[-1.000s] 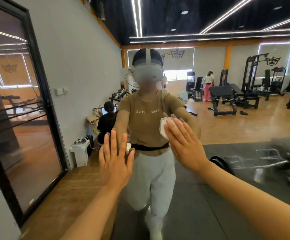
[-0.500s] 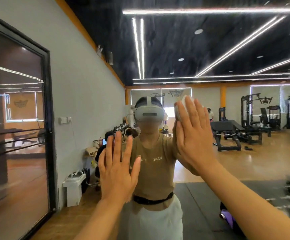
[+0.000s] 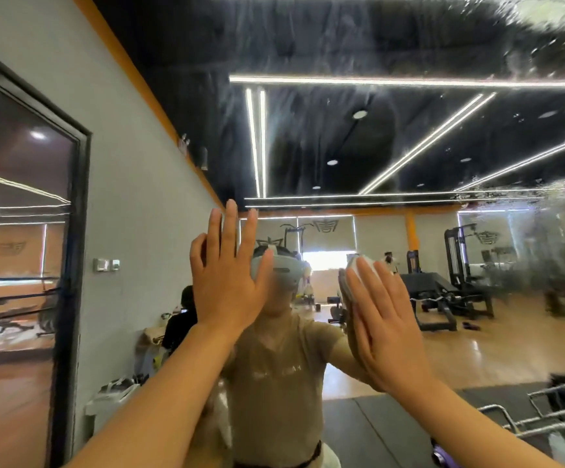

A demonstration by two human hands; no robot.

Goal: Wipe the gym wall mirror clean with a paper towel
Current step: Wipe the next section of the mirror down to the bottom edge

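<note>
White paper towel [image 3: 358,268] pressed to mirror [image 3: 409,136] under flat right hand [image 3: 387,325]; left hand [image 3: 227,282] fingers spread

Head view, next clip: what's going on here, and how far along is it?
A person stands facing a gym wall mirror. The right hand presses a folded paper towel flat against the glass with straight fingers, while the left hand rests open on the mirror beside it. Smears and specks cover the mirror's upper right, so the wiping looks unfinished.
</note>
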